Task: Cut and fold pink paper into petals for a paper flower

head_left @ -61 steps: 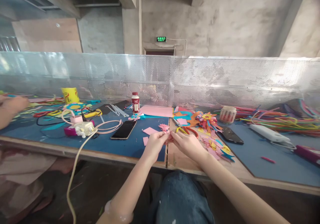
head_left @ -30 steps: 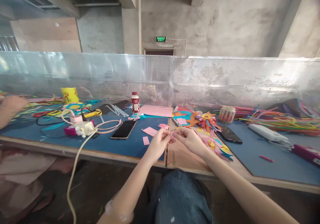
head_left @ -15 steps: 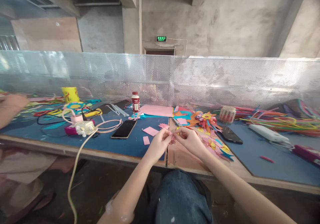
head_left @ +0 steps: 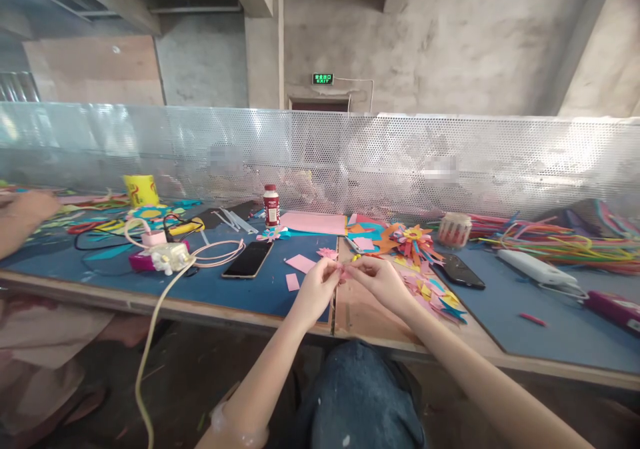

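Note:
My left hand [head_left: 320,287] and my right hand [head_left: 376,282] meet above the table's front part, fingertips pinched together. Between them is a small pink paper piece [head_left: 344,274], mostly covered by the fingers, so its shape is unclear. Just behind the left fingers lies a pink paper flower [head_left: 327,253]. A pink paper rectangle [head_left: 301,263] and a smaller pink piece [head_left: 293,282] rest on the blue mat left of my left hand. Right of my right hand is a heap of pink, yellow and blue paper scraps [head_left: 434,292], with an orange and pink paper flower [head_left: 414,241] behind.
On the left are a black phone [head_left: 248,259], a power strip [head_left: 170,257] with cables and a yellow tub [head_left: 141,190]. A red-capped bottle [head_left: 271,205] stands at the back. Rightward lie another phone [head_left: 460,271] and a white strip [head_left: 537,267]. A co-worker's hand [head_left: 30,212] is far left.
My hands stay nearly in place, with only slight finger movement around the pink paper. The co-worker's hand at far left has shifted slightly.

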Motion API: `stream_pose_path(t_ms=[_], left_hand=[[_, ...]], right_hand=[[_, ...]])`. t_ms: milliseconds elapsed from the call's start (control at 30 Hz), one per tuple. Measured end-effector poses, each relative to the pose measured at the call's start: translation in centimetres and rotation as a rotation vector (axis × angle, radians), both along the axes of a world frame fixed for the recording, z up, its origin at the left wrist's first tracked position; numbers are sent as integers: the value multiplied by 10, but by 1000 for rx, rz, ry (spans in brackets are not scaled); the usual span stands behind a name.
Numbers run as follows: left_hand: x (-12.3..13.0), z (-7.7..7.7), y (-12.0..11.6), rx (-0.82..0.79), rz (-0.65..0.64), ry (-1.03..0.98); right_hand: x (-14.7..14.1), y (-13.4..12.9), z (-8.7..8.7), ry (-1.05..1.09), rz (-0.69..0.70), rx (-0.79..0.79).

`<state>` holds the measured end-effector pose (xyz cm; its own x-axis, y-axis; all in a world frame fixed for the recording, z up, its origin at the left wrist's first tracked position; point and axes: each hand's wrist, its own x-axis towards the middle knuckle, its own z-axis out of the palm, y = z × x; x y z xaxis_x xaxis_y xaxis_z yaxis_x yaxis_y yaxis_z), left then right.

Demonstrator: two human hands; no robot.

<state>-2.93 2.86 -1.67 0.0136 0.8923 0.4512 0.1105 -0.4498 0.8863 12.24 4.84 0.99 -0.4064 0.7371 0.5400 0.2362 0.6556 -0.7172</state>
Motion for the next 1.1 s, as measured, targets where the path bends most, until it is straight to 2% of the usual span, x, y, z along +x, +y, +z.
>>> stream_pose_path(t_ms=[200, 367, 533, 800, 1100], left_hand=[[1, 2, -2, 22, 2, -22], [2, 8, -8, -9, -20, -33], [2, 9, -10, -49, -68, -63], [2, 10, -11, -56, -25, -41], [2, 12, -12, -73, -75, -66]], right_hand=[[2, 4, 2, 134, 98, -373], [4, 4, 3, 226, 189, -504], [4, 4, 2, 207, 194, -515], [3, 4, 2, 199, 169, -499], [2, 4, 0, 199, 150, -456]])
